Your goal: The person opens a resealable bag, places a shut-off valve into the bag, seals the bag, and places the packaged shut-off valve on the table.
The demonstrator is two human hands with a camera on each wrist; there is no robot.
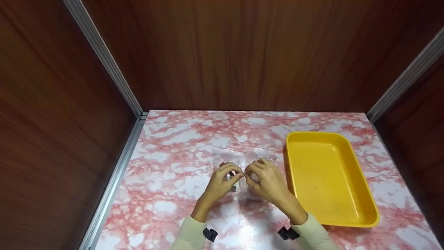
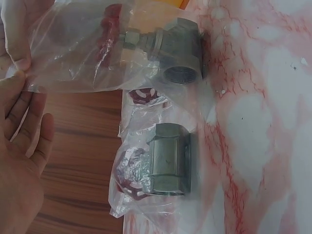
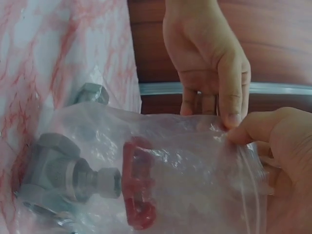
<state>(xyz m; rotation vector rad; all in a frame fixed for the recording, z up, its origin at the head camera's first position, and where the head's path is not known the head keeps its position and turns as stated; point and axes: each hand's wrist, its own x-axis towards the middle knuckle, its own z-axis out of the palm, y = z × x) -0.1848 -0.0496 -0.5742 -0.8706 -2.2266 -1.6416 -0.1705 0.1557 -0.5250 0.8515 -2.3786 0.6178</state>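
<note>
Between my hands a clear zip bag (image 3: 195,161) stands upright, holding a grey metal gate valve (image 3: 63,170) with a red handwheel (image 3: 139,185). My left hand (image 1: 219,181) pinches the bag's top edge at a corner between thumb and fingers. Right beside it, my right hand (image 1: 269,180) pinches the same edge, fingertips nearly meeting. Near the left hand, a second bagged valve (image 2: 168,161) rests on the table, its dark red handwheel seen through crinkled plastic. Farther back, another red handwheel (image 2: 145,96) shows in clear plastic, partly hidden by the held bag.
A yellow tray (image 1: 326,135) stands to the right of the hands on the red and white marbled table (image 1: 166,149). More clear plastic (image 1: 227,154) lies just beyond the hands. Brown wood panels (image 1: 225,55) with metal edge strips enclose the table at back and sides.
</note>
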